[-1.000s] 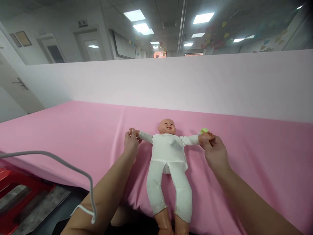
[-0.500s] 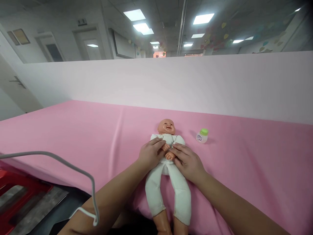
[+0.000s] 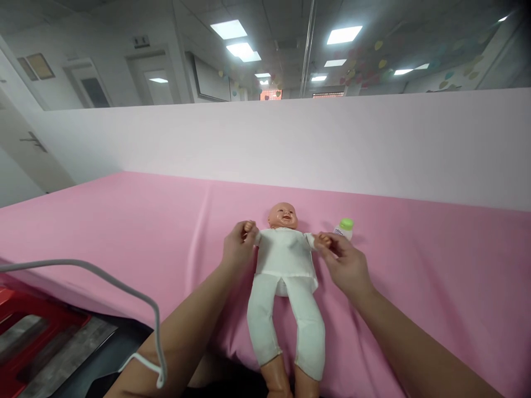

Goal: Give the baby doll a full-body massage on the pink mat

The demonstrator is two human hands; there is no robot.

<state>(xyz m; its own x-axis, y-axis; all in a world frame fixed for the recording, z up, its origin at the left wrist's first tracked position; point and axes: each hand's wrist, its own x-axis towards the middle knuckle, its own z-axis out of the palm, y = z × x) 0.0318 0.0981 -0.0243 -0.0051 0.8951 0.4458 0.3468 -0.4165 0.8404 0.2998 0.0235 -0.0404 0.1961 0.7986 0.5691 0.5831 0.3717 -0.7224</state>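
Note:
A baby doll [image 3: 285, 254] with a white cloth body lies on its back on the pink sheet [image 3: 166, 221], head toward the wall and feet toward me. Its arms are spread out to the sides. On the left, my left hand [image 3: 239, 243] is closed around one of the doll's hands. My right hand [image 3: 346, 265] pinches the doll's other hand between thumb and fingers. Just behind my right hand stands a small clear bottle with a green cap [image 3: 345, 225], its lower part hidden by that hand.
A low white wall [image 3: 265, 143] topped by glass runs along the far edge of the sheet. A grey cable [image 3: 124, 284] loops across the lower left, over my left forearm. A red plastic stool [image 3: 29, 331] stands at the lower left.
My hands have moved apart and outward, drawing the doll's arms from across its chest out to both sides. My right hand now partly covers the bottle.

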